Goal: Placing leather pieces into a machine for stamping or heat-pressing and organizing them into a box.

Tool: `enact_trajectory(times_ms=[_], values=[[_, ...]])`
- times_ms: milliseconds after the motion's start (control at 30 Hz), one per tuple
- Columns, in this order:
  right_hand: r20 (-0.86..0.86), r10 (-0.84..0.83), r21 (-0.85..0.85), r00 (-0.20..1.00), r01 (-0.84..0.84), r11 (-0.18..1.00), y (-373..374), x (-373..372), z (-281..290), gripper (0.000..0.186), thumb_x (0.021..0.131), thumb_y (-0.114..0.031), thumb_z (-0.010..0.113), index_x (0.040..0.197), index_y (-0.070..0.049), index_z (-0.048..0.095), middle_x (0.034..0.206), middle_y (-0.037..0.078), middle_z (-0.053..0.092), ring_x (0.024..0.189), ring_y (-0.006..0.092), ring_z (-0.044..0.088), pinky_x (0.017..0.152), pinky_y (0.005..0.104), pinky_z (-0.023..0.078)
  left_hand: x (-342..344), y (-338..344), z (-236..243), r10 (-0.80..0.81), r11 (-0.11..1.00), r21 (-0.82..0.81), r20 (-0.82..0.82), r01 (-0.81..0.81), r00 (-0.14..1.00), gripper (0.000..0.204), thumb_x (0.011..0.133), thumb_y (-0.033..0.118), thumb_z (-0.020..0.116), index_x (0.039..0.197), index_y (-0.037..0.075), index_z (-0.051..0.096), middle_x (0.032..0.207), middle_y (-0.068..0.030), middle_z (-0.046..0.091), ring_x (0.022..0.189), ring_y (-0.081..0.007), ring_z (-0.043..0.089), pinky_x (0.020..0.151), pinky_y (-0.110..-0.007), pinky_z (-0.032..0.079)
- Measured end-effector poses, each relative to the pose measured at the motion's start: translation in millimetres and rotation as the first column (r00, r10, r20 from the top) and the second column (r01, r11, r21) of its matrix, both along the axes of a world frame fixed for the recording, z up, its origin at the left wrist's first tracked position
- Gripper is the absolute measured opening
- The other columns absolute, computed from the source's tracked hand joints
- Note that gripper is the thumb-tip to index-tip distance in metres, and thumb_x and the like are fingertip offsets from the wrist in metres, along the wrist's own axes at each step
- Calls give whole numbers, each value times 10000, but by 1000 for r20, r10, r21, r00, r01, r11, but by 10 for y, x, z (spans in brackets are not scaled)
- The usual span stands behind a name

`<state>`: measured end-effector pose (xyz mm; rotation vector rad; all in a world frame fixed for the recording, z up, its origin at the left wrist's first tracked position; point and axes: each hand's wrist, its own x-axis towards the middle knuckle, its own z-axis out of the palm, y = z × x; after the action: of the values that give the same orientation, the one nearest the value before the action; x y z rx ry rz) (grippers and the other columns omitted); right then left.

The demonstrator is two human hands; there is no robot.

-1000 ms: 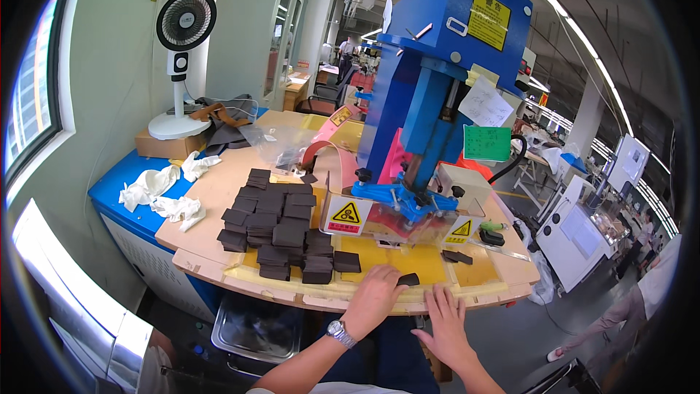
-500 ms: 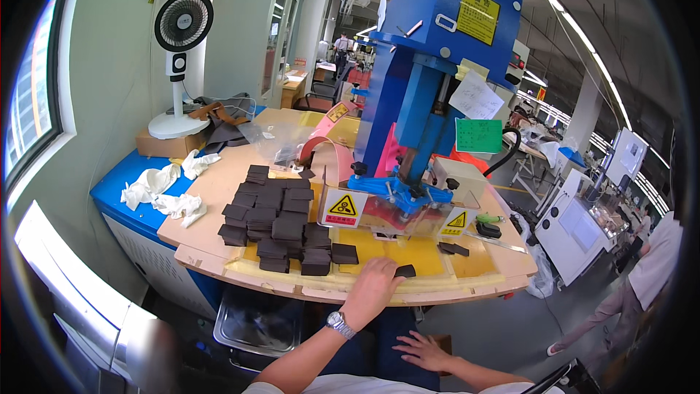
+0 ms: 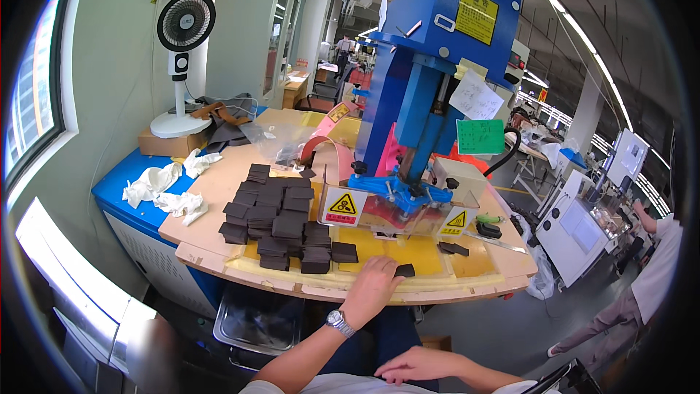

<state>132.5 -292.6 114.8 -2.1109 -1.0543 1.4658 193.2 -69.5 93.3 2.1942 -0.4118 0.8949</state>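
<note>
My left hand (image 3: 370, 282), with a metal watch on its wrist, rests at the front edge of the table. Its fingers are closed on a small dark rectangular piece (image 3: 405, 271), which sticks out to the right of the thumb. Many similar dark pieces stand in uneven stacks (image 3: 289, 223) to the left of the hand, and a single one (image 3: 344, 252) lies nearest it. Over my lap hovers my right hand (image 3: 423, 364), its fingers stretched loosely to the left, with nothing visible in them.
A blue press (image 3: 430, 102) with a clear guard (image 3: 379, 211) stands just beyond my left hand. Loose dark pieces (image 3: 453, 249) and a steel ruler (image 3: 503, 243) lie to the right. A fan (image 3: 180, 66) and white gloves (image 3: 153, 184) are at left; a person (image 3: 652, 277) stands at far right.
My right hand has drawn back toward my body, and its spread fingers have come closer together. My left hand stays in place at the small dark piece. The person at right has raised an arm.
</note>
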Motion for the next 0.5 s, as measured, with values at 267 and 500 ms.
enact_trajectory(times_ms=[267, 500], values=[[375, -61, 867, 925, -326, 378, 801, -241, 2255, 201, 1025, -14, 697, 1195, 10, 802, 1129, 119, 735, 884, 208, 719, 802, 299, 568, 11, 96, -95, 29, 1000, -8, 23, -28, 999, 340, 917, 162, 781, 1160, -60, 695, 1172, -239, 716, 1166, -417, 644, 1056, -494, 509], [512, -4, 792, 859, -474, -386, 1306, -236, 2204, 242, 867, 18, 873, 1099, 58, 817, 927, 99, 695, 703, 178, 633, 594, 289, 438, 15, 57, -75, 17, 1000, -4, 25, -16, 1000, 341, 906, 146, 793, 1165, -53, 697, 1176, -234, 712, 1163, -420, 640, 1048, -492, 508]])
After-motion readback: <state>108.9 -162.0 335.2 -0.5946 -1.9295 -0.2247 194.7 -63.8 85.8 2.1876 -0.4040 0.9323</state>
